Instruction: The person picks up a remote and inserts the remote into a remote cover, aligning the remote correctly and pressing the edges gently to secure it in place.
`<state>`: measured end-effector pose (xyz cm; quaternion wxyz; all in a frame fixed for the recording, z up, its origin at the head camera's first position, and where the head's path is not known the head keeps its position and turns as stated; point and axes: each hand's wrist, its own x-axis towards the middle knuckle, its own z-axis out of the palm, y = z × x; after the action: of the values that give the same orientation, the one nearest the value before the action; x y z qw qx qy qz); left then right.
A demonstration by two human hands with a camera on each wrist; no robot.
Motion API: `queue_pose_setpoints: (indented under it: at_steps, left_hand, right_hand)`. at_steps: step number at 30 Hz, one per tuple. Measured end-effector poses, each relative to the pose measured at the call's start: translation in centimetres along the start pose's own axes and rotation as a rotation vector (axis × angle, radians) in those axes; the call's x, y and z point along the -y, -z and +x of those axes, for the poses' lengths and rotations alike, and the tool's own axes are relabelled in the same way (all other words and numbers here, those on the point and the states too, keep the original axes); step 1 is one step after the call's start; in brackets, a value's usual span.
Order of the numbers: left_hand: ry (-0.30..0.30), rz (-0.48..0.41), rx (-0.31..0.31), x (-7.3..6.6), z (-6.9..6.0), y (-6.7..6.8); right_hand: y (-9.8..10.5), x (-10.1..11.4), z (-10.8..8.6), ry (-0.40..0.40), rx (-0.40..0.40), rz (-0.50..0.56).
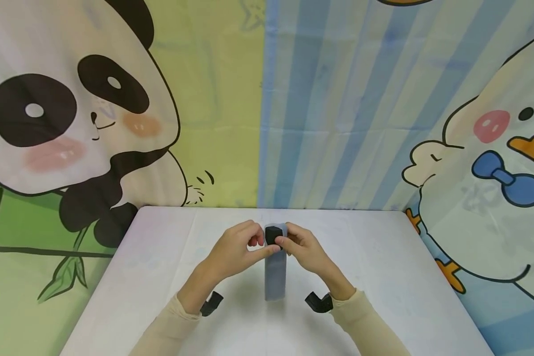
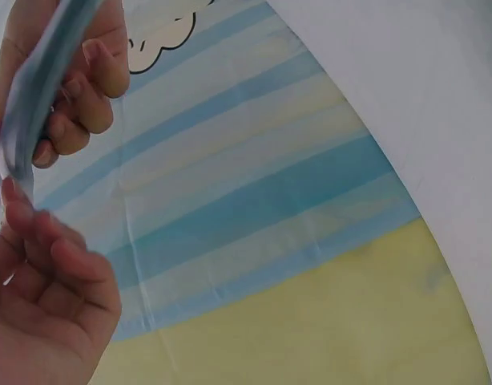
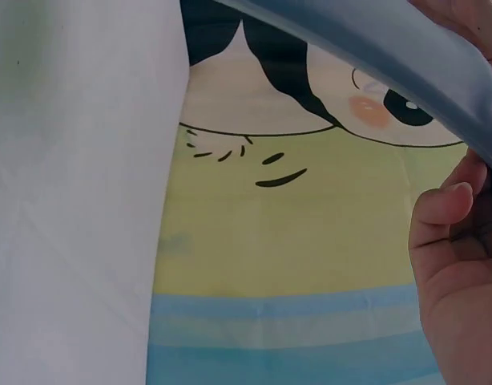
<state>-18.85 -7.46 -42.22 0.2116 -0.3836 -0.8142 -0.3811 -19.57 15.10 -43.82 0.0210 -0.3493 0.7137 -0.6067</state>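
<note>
A long grey-blue strip (image 1: 275,277) hangs upright between the hands, its lower end near the white table. At its top is a dark, blocky patch (image 1: 273,233); what it is made of I cannot tell. The left hand (image 1: 236,249) holds the strip from the left, thumb stretched across it and fingers curled. From the other side the right hand (image 1: 306,247) grips the top, its thumb over the dark patch. In the left wrist view, the left fingertips (image 2: 14,210) meet a whitish end of the strip (image 2: 34,88). The right wrist view shows the strip bending over the right fingers.
Under the hands lies a white tabletop (image 1: 360,257). Black wrist mounts (image 1: 211,304) sit at both wrists, below beige sleeves (image 1: 369,321). Behind the table hangs a printed cloth with a panda (image 1: 151,183) on the left and a white duck (image 1: 463,227) on the right.
</note>
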Motion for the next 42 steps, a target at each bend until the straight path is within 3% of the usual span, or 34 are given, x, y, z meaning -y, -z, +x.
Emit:
queue_pose_setpoints:
  at_steps: [3,11,14,17,19,21,23,28,31,33,35,37,42]
  left_hand:
    - [0.002,-0.119,0.051,-0.1,0.2,0.1]
    - [0.085,-0.651,0.176,-0.3,0.1,-0.1]
    - [0.054,-0.750,0.199,-0.4,0.0,0.0]
    - [0.013,-0.766,0.165,-0.4,-0.2,0.2]
    - [-0.004,-0.733,0.114,-0.3,-0.4,0.3]
    - [-0.021,-0.636,0.040,-0.4,-0.4,0.3]
    - [-0.059,-0.465,-0.033,-0.4,-0.4,0.1]
    - [-0.199,0.080,-0.203,-1.0,-0.1,0.0]
    - [-0.287,0.320,-0.274,-1.4,0.1,0.1]
    - [-0.326,0.420,-0.307,-1.5,0.2,0.0]
    - [-0.348,0.468,-0.331,-1.5,0.1,-0.2]
    - [-0.326,0.461,-0.343,-1.6,0.0,-0.4]
    - [-0.263,0.318,-0.362,-2.2,-0.3,-0.7]
  right_hand:
    - [0.0,0.2,-0.1,0.013,0.031,0.079]
    - [0.0,-0.1,0.0,0.142,0.177,0.370]
    - [-0.3,-0.3,0.2,0.190,0.228,0.449]
    - [-0.4,-0.4,0.3,0.208,0.235,0.489]
    - [-0.4,-0.5,0.2,0.204,0.226,0.492]
    - [-0.2,-0.6,0.0,0.188,0.203,0.477]
    - [-0.1,-0.5,-0.1,0.162,0.185,0.449]
    - [0.4,-0.2,-0.4,0.107,0.155,0.322]
    - [0.6,-0.1,-0.4,0.103,0.152,0.262]
    - [0.7,-0.1,-0.3,0.099,0.156,0.234]
    - [0.6,0.1,-0.3,0.094,0.157,0.198]
    - [0.6,0.4,-0.4,0.082,0.153,0.150]
    - [0.3,1.2,-0.4,0.041,0.100,0.046]
